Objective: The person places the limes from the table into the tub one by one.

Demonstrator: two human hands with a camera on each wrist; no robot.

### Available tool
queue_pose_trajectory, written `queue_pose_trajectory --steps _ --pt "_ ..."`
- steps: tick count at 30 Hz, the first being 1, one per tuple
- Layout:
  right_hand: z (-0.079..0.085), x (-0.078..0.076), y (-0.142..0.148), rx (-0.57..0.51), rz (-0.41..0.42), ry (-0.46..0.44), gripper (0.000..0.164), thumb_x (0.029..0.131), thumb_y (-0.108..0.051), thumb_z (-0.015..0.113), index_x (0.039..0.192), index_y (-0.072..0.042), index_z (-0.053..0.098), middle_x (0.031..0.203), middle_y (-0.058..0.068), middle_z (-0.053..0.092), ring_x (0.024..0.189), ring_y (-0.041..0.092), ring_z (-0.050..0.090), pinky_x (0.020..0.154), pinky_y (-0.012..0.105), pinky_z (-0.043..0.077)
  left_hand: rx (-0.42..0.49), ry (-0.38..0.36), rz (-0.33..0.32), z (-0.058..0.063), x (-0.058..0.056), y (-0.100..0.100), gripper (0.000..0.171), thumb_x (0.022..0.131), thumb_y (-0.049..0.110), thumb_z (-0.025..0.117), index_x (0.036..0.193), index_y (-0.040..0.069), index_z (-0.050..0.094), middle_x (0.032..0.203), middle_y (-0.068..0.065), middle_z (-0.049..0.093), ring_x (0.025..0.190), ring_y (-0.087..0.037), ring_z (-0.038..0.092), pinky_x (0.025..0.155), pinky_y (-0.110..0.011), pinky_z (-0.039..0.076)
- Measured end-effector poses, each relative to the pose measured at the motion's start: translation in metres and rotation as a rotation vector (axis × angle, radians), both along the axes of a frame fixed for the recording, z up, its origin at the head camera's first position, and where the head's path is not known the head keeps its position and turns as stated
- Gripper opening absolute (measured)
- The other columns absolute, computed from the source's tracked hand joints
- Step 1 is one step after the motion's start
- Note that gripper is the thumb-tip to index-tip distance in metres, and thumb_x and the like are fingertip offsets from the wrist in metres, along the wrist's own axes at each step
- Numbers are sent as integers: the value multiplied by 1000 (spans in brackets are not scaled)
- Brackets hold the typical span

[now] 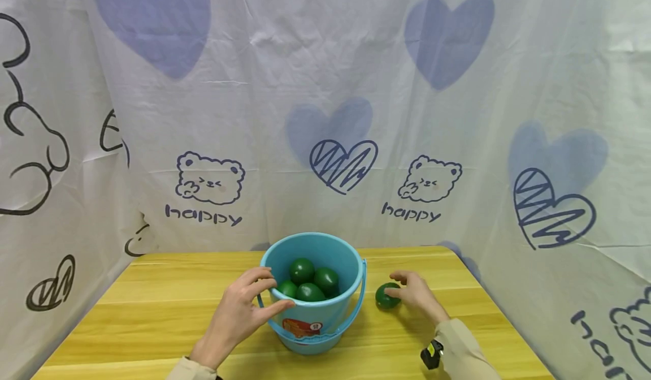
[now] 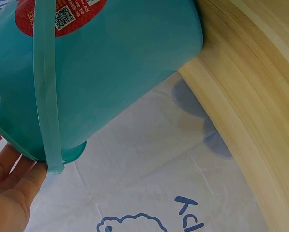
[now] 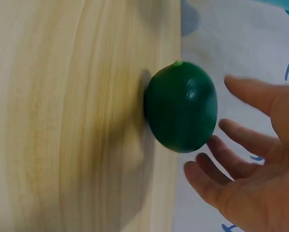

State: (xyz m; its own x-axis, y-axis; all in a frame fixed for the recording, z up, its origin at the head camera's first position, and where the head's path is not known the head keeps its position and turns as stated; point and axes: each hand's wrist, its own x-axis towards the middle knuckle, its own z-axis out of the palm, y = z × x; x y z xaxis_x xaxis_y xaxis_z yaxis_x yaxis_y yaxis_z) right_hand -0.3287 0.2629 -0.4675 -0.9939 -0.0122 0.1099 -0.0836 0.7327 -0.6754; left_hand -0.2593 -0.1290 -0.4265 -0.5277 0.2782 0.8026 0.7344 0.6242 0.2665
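Observation:
A light blue bucket (image 1: pixel 325 315) stands upright on the table with several dark green limes (image 1: pixel 311 292) inside. My left hand (image 1: pixel 239 306) rests at the bucket's left rim, thumb and fingers spread along it. The left wrist view has those fingers (image 2: pixel 25 181) touching the rim beside the handle's hinge. To the right of the bucket, one more glossy lime (image 3: pixel 182 107) lies on the wood. Around its right side hovers my right hand (image 1: pixel 417 296), thumb and fingers parted; in the right wrist view, a gap shows between the thumb and the lime.
The yellow wood-grain table (image 1: pixel 168 306) runs back to a white curtain (image 1: pixel 264 114) printed with hearts and bears. Curtain also hangs along both sides. The bucket's handle (image 1: pixel 356 312) hangs down across its front.

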Motion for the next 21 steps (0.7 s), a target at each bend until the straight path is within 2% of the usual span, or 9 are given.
queue_pose_trajectory --steps 3,9,15,21 --pt "-6 -4 3 9 31 -48 57 86 -22 76 133 4 56 135 26 55 127 46 49 104 57 44 0 -2 1 0 0 0 41 68 43 87 92 12 76 109 -2 69 99 -19 67 82 -38 61" --pt "-14 -6 4 -39 57 -94 73 82 -23 80 138 10 46 135 30 52 120 41 54 102 55 46 6 0 -8 0 0 0 40 69 42 87 92 12 76 108 -3 69 98 -20 67 81 -39 61" --pt "-18 -6 5 -78 57 -118 79 82 -23 81 141 11 41 137 32 49 121 43 53 102 56 46 12 8 -17 0 0 0 38 68 40 87 91 12 76 107 -2 69 97 -20 68 80 -40 61" --pt "-23 -7 6 -79 41 -118 79 76 -25 85 137 8 47 131 28 55 114 38 57 97 53 50 13 17 -9 0 0 0 39 67 40 88 91 12 76 107 -2 69 98 -19 68 81 -38 61"
